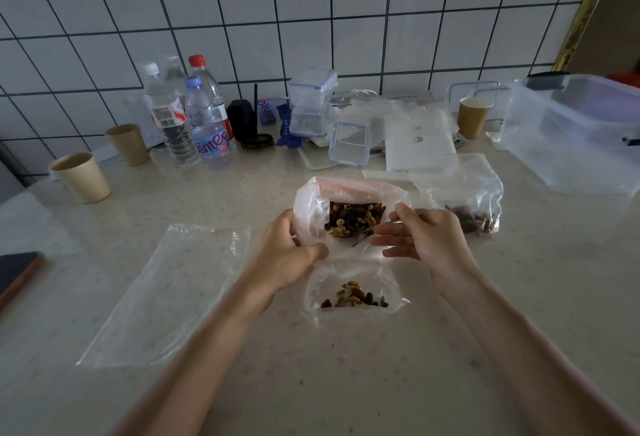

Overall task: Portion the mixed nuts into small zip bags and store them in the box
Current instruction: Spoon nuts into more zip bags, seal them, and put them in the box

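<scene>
From the head camera, the left hand (287,248) grips the side of a large clear plastic bag of mixed nuts (353,214), tilted over a small clear zip bag (353,293) holding a few nuts on the beige counter (346,383). The right hand (422,238), fingers nearly straight, pinches the large bag's rim with its thumb. A big clear plastic storage box (571,131) sits far right.

Far left on the tabletop, a purple-capped water bottle (207,127) carries a pink label reading what looks like "Sant"; the remaining letters are blurred. No other print on the other things is legible.
</scene>
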